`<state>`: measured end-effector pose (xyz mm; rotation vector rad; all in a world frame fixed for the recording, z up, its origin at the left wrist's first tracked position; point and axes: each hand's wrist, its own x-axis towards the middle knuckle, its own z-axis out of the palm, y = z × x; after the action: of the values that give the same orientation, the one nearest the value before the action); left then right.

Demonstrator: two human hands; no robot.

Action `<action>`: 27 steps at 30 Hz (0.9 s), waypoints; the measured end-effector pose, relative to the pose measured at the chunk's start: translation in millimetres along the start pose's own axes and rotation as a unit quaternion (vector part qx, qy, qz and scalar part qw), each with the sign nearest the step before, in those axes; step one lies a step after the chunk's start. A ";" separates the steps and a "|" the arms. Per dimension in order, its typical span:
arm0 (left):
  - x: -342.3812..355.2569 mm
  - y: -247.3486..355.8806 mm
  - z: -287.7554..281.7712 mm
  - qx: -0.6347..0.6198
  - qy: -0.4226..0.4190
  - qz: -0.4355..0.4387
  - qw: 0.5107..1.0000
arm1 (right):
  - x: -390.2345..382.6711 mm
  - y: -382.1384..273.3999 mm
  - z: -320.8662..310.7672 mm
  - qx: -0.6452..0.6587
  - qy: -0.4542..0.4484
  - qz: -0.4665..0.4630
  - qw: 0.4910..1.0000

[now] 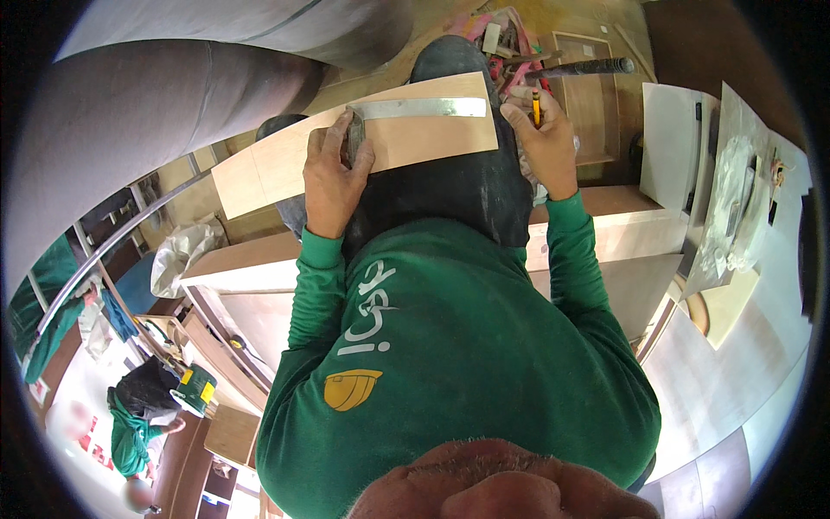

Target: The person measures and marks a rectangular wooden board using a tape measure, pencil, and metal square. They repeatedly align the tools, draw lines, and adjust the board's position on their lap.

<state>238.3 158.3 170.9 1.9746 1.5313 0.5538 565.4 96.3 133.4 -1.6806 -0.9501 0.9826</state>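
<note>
A long pale wooden board (415, 143) lies across my dark-trousered thighs. On it rests a try square, its metal blade (424, 107) pointing right along the board and its dark stock (355, 137) upright in the picture. My left hand (335, 169) is closed round that stock, with fingertips on the board's face. Just beyond the board's right end, my right hand (549, 143) grips a yellow pencil (536, 108) between thumb and fingers, apart from the board. A thin line crosses the board near its left end.
A pink bag of tools (510, 39) sits ahead, a dark-handled tool (588, 67) sticking out. Large curved dark panels (156, 112) rise at the left. White panels (679, 147) and plastic wrapping (735, 199) are at the right. Another person in green (134, 437) is at the lower left.
</note>
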 end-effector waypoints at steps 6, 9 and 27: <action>-2.0 -10.8 -1.7 0.006 0.010 0.018 1.000 | -7.6 -9.1 -13.5 -0.027 0.021 0.015 0.999; -3.3 -16.9 -8.4 0.012 0.014 0.016 1.000 | -8.9 6.9 -18.8 -0.015 0.047 -0.015 0.999; -4.9 -47.1 -50.1 0.093 -0.037 -0.007 0.995 | 1.8 131.1 -122.2 -0.166 0.137 0.120 0.969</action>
<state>171.0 171.4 177.4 2.0954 1.5993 0.3378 698.0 23.2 37.5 -2.1898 -0.7671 0.7424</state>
